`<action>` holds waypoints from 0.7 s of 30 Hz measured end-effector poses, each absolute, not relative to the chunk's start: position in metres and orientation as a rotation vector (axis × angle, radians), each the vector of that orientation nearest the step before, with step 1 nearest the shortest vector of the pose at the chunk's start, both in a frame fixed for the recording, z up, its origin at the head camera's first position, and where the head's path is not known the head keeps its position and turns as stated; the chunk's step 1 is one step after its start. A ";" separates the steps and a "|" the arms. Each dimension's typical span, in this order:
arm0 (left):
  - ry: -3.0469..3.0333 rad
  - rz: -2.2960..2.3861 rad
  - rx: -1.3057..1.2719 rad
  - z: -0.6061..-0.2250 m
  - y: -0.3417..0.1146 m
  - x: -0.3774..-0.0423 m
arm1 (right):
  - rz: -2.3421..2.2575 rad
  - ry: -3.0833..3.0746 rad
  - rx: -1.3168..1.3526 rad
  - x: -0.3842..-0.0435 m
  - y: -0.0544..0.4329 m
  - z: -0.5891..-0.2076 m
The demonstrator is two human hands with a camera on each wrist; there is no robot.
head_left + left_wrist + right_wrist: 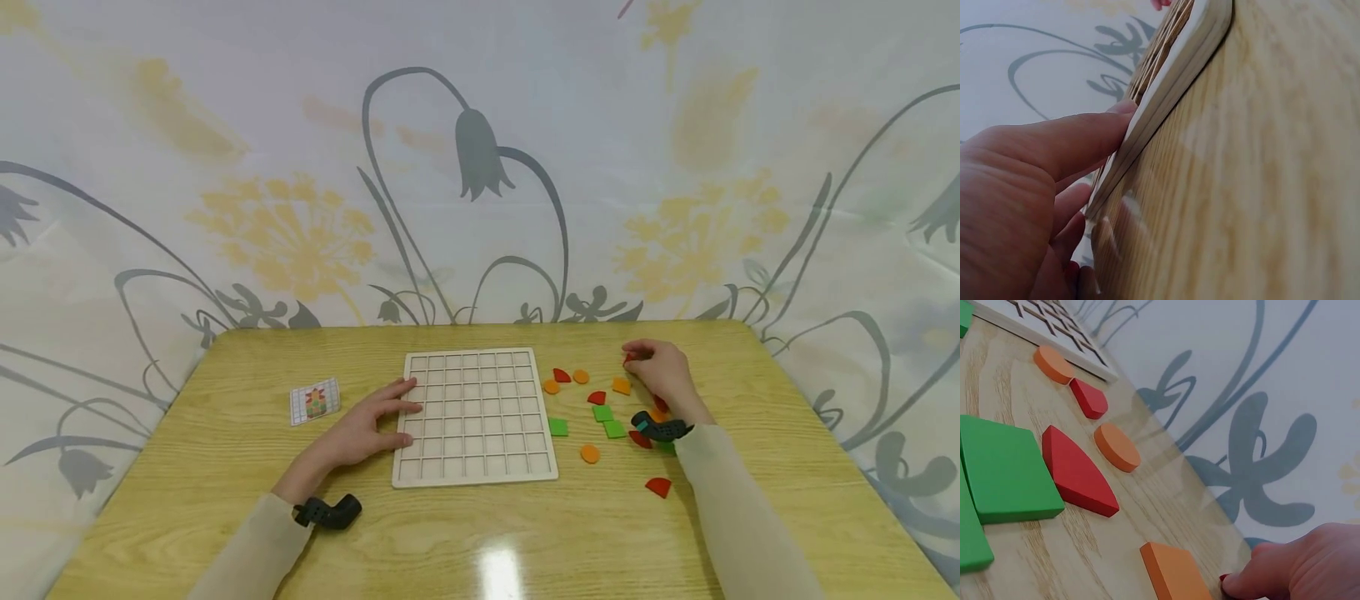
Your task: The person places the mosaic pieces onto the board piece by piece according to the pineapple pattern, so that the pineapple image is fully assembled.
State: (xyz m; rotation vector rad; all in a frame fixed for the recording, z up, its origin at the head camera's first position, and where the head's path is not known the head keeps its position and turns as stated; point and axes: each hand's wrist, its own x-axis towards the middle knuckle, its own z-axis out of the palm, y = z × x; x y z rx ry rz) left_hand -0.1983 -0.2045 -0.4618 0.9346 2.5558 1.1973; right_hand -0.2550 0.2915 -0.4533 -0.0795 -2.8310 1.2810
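A white grid board lies flat on the table. My left hand rests at its left side, fingers spread over the edge; in the left wrist view the thumb touches the board's side. Beyond the board's right side, my right hand pinches a small red piece between thumb and fingers. Only a sliver of that red piece shows in the right wrist view, the rest being covered by the hand. An orange square piece lies just left of these fingers.
Green squares, orange discs and red quarter-circle pieces are scattered right of the board, some partly under the right wrist. A card with a coloured grid pattern lies left of the board. A patterned cloth hangs behind the table.
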 end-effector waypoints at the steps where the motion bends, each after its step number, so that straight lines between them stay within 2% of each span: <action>1: 2.556 1.195 0.936 -0.462 -0.205 -0.199 | 1.276 -2.838 -0.075 -0.255 0.292 -0.453; 11: 2.556 1.178 0.934 -0.460 -0.204 -0.201 | 1.185 -2.821 -0.023 -0.252 0.292 -0.453; 21: 2.563 1.178 0.931 -0.460 -0.205 -0.200 | 1.253 -2.684 0.103 -0.256 0.245 -0.439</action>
